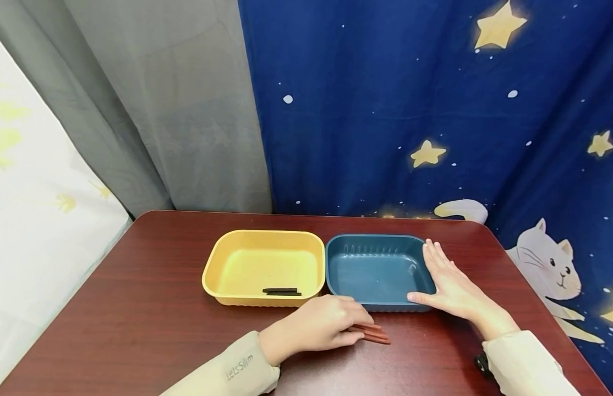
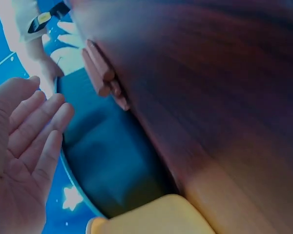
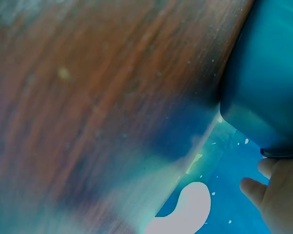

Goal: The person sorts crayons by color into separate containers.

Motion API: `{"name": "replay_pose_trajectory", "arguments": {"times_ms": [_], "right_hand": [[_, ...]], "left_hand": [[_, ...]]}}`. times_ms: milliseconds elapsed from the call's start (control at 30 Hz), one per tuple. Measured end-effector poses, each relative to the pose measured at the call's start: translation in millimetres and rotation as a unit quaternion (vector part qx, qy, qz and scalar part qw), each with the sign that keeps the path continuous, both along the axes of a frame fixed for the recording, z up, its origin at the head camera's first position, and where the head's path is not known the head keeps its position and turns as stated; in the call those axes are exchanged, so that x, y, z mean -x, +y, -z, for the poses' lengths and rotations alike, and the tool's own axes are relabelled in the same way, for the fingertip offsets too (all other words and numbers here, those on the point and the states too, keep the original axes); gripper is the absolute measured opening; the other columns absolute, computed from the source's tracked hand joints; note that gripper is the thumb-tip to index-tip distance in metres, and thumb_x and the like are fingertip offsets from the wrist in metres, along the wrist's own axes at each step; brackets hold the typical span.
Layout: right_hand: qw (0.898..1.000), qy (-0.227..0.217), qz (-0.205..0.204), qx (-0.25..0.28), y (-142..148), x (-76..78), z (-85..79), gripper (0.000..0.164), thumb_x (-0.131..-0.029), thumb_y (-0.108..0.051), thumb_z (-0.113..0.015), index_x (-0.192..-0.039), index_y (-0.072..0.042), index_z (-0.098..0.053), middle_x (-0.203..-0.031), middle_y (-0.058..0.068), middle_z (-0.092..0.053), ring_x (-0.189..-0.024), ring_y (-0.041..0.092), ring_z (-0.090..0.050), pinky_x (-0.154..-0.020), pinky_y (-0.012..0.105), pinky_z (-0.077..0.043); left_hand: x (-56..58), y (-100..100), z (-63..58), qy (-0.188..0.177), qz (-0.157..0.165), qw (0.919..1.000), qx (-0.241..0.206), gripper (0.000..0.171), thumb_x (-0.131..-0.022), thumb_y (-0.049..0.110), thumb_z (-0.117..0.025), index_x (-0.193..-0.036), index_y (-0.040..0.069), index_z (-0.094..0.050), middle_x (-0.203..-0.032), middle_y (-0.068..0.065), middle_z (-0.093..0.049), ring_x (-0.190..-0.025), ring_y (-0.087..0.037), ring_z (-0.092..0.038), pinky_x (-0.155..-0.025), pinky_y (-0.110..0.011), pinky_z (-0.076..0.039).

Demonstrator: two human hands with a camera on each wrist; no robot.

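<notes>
Several short reddish-brown round sticks (image 1: 370, 333) lie together on the table in front of the blue bin (image 1: 381, 303); their exact kind cannot be told. My left hand (image 1: 322, 323) is over their left end in the head view. In the left wrist view its fingers (image 2: 35, 127) look loosely bent, apart from the sticks (image 2: 101, 73). My right hand (image 1: 457, 290) rests against the blue bin's right end, fingers extended along the side and thumb at the front rim. In the right wrist view, fingertips touch the blue bin (image 3: 268, 73) near its rim.
A yellow bin (image 1: 264, 301) stands directly left of the blue one, with black sticks (image 1: 280, 291) near its front wall. Both bins are on a dark red wooden table (image 1: 153, 308). Behind hang a grey curtain (image 1: 173, 104) and a blue star-patterned curtain (image 1: 366, 110).
</notes>
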State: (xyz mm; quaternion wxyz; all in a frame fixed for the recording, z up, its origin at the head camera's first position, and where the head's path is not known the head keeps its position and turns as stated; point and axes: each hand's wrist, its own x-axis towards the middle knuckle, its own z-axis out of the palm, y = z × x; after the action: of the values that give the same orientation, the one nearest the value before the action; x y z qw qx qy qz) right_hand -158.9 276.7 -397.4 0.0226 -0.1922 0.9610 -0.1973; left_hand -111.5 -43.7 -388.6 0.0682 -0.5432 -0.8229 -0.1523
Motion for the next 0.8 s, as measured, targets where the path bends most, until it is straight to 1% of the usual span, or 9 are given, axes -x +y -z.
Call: {"name": "replay_pose_trajectory", "arguments": {"times_ms": [100,167,333,400,500,600,667,800], "right_hand": [[1.000,-0.001,0.001,0.000,0,-0.3,0.5,0.118,-0.081,-0.059,-0.071,-0.157,0.005,-0.006,-0.166,0.022,0.000,-0.153,0.045,0.000,-0.113,0.072,-0.016],[1.000,-0.001,0.001,0.000,1,-0.3,0.3,0.118,-0.081,-0.059,-0.071,-0.157,0.005,-0.006,-0.166,0.022,0.000,-0.153,0.044,0.001,-0.113,0.072,-0.016],[1.000,-0.002,0.003,0.002,2,0.0,-0.4,0.118,-0.081,-0.059,-0.071,-0.157,0.004,-0.006,-0.166,0.022,0.001,-0.153,0.044,0.001,-0.113,0.072,-0.016],[1.000,-0.002,0.004,0.001,2,0.2,0.0,0.119,-0.081,-0.059,-0.071,-0.157,0.004,-0.006,-0.166,0.022,0.000,-0.153,0.044,0.001,-0.113,0.072,-0.016],[1.000,-0.001,0.004,0.002,3,0.5,1.1,0.119,-0.081,-0.060,-0.071,-0.157,0.004,-0.006,-0.166,0.023,0.000,-0.153,0.044,0.001,-0.114,0.072,-0.016],[1.000,-0.002,0.004,0.002,3,0.8,2.1,0.119,-0.081,-0.060,-0.071,-0.157,0.004,-0.005,-0.166,0.022,0.000,-0.153,0.044,0.001,-0.114,0.071,-0.016],[1.000,-0.002,0.003,0.003,2,0.9,2.4,0.119,-0.081,-0.060,-0.071,-0.157,0.005,-0.006,-0.166,0.022,0.001,-0.153,0.044,0.001,-0.114,0.071,-0.016],[1.000,0.000,0.001,0.006,2,1.1,2.3,0.119,-0.081,-0.060,-0.071,-0.157,0.005,-0.007,-0.167,0.021,0.001,-0.153,0.044,0.000,-0.114,0.071,-0.016]], "left_hand": [[0.8,7,0.9,0.004,0.006,0.9996,0.027,0.023,-0.096,0.024,-0.064,-0.118,0.019,-0.070,-0.110,0.011,-0.072,-0.101,-0.001,-0.065,-0.090,-0.014,-0.050],[0.7,12,1.3,0.010,0.003,0.9991,0.042,0.021,-0.096,0.023,-0.065,-0.116,0.020,-0.070,-0.108,0.012,-0.072,-0.098,0.000,-0.066,-0.088,-0.014,-0.051],[0.0,29,-0.3,0.027,-0.021,0.9954,0.090,0.009,-0.092,0.021,-0.067,-0.101,0.024,-0.069,-0.092,0.015,-0.069,-0.081,0.001,-0.063,-0.070,-0.015,-0.051],[-0.6,33,-0.7,0.028,-0.025,0.9931,0.111,0.007,-0.091,0.022,-0.069,-0.098,0.024,-0.069,-0.088,0.015,-0.067,-0.079,0.000,-0.062,-0.067,-0.016,-0.050],[-1.8,36,0.7,0.039,-0.022,0.9900,0.134,0.012,-0.089,0.022,-0.071,-0.101,0.025,-0.070,-0.091,0.016,-0.068,-0.086,0.000,-0.063,-0.074,-0.015,-0.051],[-3.2,38,3.3,0.054,-0.014,0.9876,0.147,0.018,-0.087,0.024,-0.074,-0.105,0.025,-0.072,-0.095,0.014,-0.067,-0.090,-0.001,-0.063,-0.081,-0.014,-0.050],[-3.9,38,5.5,0.056,-0.011,0.9871,0.150,0.017,-0.086,0.023,-0.076,-0.103,0.025,-0.073,-0.094,0.013,-0.065,-0.088,-0.002,-0.063,-0.079,-0.013,-0.050],[-4.3,38,9.5,0.041,-0.010,0.9879,0.150,0.017,-0.084,0.019,-0.077,-0.099,0.025,-0.074,-0.093,0.011,-0.062,-0.085,-0.003,-0.063,-0.072,-0.012,-0.050]]}}
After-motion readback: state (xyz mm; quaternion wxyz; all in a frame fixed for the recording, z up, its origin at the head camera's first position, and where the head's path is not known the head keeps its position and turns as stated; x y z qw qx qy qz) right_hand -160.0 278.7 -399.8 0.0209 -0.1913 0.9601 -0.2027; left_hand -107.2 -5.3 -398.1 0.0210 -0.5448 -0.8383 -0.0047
